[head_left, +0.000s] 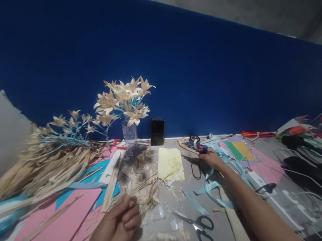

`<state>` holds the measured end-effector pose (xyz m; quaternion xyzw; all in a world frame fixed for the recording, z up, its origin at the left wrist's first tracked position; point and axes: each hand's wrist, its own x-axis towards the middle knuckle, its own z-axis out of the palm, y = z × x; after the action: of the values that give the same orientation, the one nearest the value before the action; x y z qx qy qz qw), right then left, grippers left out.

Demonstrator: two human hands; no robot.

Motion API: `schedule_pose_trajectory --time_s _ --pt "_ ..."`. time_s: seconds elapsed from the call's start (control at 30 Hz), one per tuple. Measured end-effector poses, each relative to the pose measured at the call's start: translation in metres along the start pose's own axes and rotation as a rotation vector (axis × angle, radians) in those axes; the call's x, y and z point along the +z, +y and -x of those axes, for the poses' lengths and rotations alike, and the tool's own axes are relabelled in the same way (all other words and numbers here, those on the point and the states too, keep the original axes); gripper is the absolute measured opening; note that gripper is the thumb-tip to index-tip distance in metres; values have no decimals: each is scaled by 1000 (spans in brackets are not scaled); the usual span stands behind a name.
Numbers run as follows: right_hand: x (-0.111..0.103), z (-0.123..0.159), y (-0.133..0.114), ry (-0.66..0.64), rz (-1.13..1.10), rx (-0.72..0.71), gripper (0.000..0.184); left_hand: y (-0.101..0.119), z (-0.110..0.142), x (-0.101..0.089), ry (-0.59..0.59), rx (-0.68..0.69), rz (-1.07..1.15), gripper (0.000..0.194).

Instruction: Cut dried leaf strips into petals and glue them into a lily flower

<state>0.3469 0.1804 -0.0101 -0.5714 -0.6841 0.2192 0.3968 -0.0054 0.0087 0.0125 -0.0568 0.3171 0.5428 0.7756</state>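
Note:
My left hand (119, 223) is closed in a pinch at the lower middle, above the littered table. A small pale piece of dried husk (129, 189) seems to stick up from its fingertips. My right hand (211, 159) reaches to the back of the table, its fingers closed on the blue glue gun (201, 147), partly hidden by them. A dark cord (196, 169) loops below it. Black-handled scissors (202, 228) lie between my hands, blades pointing left. A yellow paper sheet (170, 163) with bits on it lies beyond them.
Pale husk flowers (130, 96) stand in a clear vase (130, 132). A dark phone (157, 132) leans on the blue wall. Dried husks (44, 168) and pink sheets (60, 218) cover the left. Blue ribbon (211, 188) and power strips (282, 207) lie right.

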Motion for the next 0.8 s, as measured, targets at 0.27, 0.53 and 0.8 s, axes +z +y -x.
schedule_pose_trajectory --time_s 0.27,0.53,0.8 --pt "-26 42 -59 -326 -317 43 39 -4 -13 3 -107 -39 19 23" --pt "-6 105 -127 -603 -259 -88 34 -22 -17 7 -273 -82 21 23" --pt "3 112 -144 -608 -184 -199 29 -28 -11 7 -292 -72 17 33"
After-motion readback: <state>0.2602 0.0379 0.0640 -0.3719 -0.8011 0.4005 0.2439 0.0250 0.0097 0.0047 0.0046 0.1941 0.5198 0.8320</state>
